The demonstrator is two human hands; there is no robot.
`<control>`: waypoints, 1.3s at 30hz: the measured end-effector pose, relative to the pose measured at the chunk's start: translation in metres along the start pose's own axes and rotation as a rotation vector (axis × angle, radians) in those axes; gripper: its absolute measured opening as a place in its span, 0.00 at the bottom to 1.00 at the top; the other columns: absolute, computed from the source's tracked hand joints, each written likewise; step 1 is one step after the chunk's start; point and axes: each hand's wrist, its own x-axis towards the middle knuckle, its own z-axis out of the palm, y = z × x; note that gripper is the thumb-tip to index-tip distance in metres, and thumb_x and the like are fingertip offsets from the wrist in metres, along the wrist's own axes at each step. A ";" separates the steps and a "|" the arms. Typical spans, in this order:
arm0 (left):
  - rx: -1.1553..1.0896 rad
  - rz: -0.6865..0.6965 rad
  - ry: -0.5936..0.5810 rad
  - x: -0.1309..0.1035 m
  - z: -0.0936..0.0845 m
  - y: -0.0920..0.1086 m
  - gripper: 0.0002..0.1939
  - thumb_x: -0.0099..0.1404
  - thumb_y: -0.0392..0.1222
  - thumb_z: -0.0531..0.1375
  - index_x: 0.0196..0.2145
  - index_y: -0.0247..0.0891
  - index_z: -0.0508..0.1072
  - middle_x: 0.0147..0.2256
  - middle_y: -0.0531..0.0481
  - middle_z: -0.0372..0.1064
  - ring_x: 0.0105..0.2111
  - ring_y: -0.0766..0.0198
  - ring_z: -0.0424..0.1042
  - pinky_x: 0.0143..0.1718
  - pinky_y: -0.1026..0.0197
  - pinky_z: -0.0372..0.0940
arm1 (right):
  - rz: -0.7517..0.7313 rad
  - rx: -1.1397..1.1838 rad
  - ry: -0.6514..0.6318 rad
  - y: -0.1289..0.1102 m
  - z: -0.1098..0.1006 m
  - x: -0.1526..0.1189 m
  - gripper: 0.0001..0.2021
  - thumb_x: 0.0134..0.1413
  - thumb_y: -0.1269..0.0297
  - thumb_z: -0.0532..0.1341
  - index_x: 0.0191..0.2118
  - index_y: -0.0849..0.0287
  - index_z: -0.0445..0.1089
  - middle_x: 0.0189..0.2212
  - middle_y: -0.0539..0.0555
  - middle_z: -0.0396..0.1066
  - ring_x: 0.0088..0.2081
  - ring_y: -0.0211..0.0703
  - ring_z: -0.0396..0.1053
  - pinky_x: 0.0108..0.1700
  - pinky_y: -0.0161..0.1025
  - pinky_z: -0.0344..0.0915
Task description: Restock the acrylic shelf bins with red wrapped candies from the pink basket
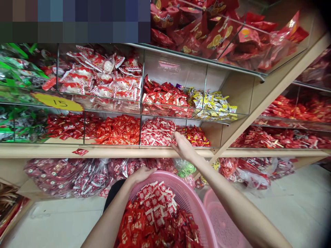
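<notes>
Now the pink basket (207, 225) is clasped at eleven o'clock on its rim by the left hand (141, 175); beyond twelve o'clock, on the low shelf (124, 152), the right edge of the red-and-white sweets (156, 132) is reached by the right hand (182, 145), fingers curled, though whether anything is pinched cannot be told. The rim is best held steady, knuckles lifted clear of the front panel (217, 138).

"Where does this view look from?"
"The person's head — facing forward and down, with the pink basket (190, 193) close beneath, cut by the bottom edge."
"And the shelves (238, 90), how near?"
"Right at the right hand (184, 146). They face the camera — their wooden ledge (116, 152) nearly level below mid-frame, the upright (258, 107) slanting, floor (64, 220) showing underneath."
</notes>
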 end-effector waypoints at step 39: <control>-0.019 -0.006 -0.014 -0.001 -0.001 -0.006 0.29 0.45 0.69 0.52 0.14 0.37 0.59 0.12 0.60 0.45 0.14 0.72 0.45 0.20 0.64 0.43 | 0.209 -0.314 -0.348 0.010 0.023 0.054 0.13 0.48 0.70 0.57 0.43 0.62 0.61 0.39 0.62 0.68 0.42 0.47 0.66 0.37 0.37 0.59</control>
